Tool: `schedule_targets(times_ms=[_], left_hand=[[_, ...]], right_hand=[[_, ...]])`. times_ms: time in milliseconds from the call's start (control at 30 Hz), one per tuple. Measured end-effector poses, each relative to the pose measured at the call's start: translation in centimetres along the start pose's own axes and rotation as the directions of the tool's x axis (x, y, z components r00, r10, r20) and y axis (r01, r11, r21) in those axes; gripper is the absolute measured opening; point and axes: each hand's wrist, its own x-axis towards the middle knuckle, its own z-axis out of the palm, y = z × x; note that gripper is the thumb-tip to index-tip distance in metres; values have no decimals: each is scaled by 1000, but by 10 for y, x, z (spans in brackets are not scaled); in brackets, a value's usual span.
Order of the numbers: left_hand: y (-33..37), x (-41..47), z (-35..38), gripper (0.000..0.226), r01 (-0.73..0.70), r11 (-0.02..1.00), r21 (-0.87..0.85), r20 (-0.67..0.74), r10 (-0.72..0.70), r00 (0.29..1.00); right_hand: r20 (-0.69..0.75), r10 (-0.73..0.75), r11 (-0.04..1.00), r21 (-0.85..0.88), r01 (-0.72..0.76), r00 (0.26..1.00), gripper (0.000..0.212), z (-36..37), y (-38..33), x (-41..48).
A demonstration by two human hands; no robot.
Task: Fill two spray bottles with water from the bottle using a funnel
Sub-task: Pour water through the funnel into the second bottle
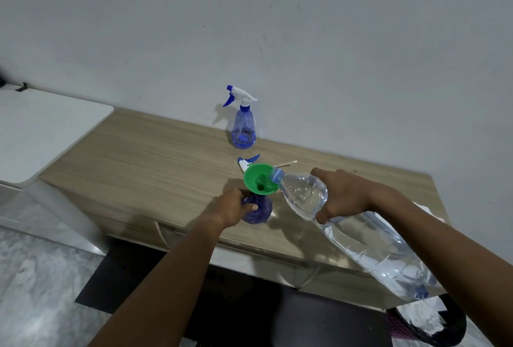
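My left hand [232, 209] grips a blue spray bottle [259, 212] that stands uncapped on the wooden table [144, 152]. A green funnel [259, 179] sits in its neck. My right hand [342, 196] holds a large clear water bottle [358, 233] tilted down to the left, its open mouth resting at the funnel's rim. A second blue spray bottle [244, 124], capped with a white and blue trigger head and holding some water, stands at the back by the wall. The loose trigger head [247, 162] with its tube lies on the table just behind the funnel.
A white wall rises right behind the table. A white cabinet top [41, 130] adjoins the table on the left. Below the table's front edge are a dark mat [133, 277] and a dark round object [433, 324] at the lower right.
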Motion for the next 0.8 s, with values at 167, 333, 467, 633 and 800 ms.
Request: schedule_targets(times_ms=[167,333,467,633,800], left_hand=[[-3,2,-1,45,-8,1000,-6,2,8,1000],[3,-1,0,37,-12,1000,-27,-15,12,1000],[1,0,1,36,-13,1000,-24,-15,13,1000],[3,0,1,35,-19,999,-45,-10,19,1000],[3,0,2,38,-26,999,-42,-7,25,1000]], right_hand=[[1,-5,1000,-2,5,1000,67,1,1,2],[5,-15,1000,8,14,1000,64,2,3,3],[10,-16,1000,2,16,1000,65,2,1,2],[16,-8,1000,0,8,1000,65,2,1,2],[17,1,1000,-11,-1,1000,66,3,2,2]])
